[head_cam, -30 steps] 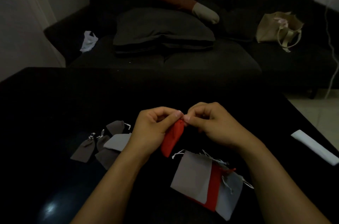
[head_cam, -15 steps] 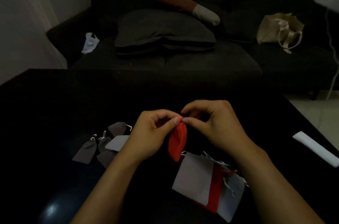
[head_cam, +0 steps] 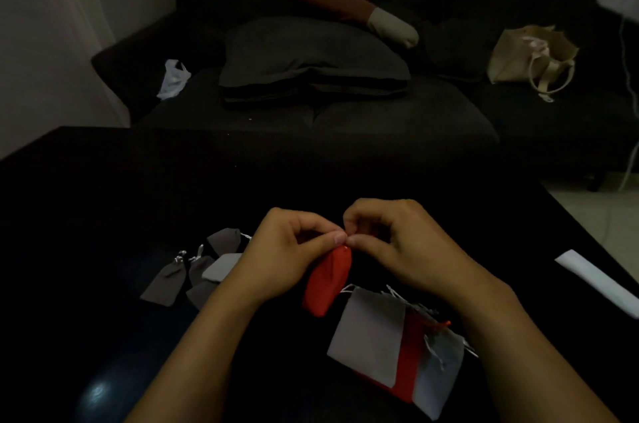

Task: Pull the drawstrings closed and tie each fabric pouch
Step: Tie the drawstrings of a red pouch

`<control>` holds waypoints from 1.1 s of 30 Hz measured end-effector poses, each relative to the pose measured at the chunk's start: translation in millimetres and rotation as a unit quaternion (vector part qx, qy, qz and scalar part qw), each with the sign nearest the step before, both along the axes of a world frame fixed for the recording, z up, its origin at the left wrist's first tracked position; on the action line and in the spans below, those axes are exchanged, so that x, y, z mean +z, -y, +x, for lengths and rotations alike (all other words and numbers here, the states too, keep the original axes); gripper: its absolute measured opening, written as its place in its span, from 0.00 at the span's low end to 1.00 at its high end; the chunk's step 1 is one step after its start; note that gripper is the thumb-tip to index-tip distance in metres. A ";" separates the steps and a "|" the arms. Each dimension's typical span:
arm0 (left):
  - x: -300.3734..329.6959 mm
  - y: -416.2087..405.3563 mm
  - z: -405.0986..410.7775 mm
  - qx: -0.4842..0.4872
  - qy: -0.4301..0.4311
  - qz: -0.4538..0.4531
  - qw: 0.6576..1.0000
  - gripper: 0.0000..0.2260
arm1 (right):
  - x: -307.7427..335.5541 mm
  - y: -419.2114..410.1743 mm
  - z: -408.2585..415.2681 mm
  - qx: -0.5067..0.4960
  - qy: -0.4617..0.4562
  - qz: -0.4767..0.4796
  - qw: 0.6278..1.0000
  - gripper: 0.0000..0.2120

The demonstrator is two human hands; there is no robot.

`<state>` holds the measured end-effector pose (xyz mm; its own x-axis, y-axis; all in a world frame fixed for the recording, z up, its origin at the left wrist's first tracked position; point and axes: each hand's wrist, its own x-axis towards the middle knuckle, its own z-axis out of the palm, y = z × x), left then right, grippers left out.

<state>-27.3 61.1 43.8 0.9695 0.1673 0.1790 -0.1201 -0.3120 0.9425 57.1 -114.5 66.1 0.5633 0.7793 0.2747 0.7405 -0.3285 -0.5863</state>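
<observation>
L side of desk (head_cam: 103, 215): small heap of grey pouches (head_cam: 193, 270), necks cinched w/ pale strings, so prob the finished lot.

L hand (head_cam: 287, 260): fingers curled, thumb + forefinger pinching at the neck of the red pouch (head_cam: 328, 284), which hangs tilted above the desk btwn both hands. R hand (head_cam: 390, 242): also curled, fingertips pinching at the same spot, thumbs nearly touching. Strings themselves too small/dark to make out; can't tell if a knot's formed yet.

Step in hand looks like tying off the red pouch. To do it well: keep the neck gathered tight w/ one hand so it doesn't reopen, draw both string ends evenly, seat the knot right against the fabric, not up the cord. Low light, so go by feel; check w/ a light tug.

R of that, flat on desk near the R forearm: stack of untied pouches (head_cam: 370, 336), grey + red, loose strings splayed at the top. Those are next, I'd judge.
</observation>
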 end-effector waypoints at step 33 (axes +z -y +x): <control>5.8 11.3 -0.3 -0.030 0.005 -0.113 0.993 0.15 | 5.0 10.5 10.8 -0.027 -0.159 0.109 0.981 0.05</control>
<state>-27.6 49.8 49.6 0.9773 0.1465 0.1528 -0.1416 -0.0846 0.9863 68.0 -125.0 71.1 0.6867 0.6879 0.2350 0.4930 -0.2031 -0.8460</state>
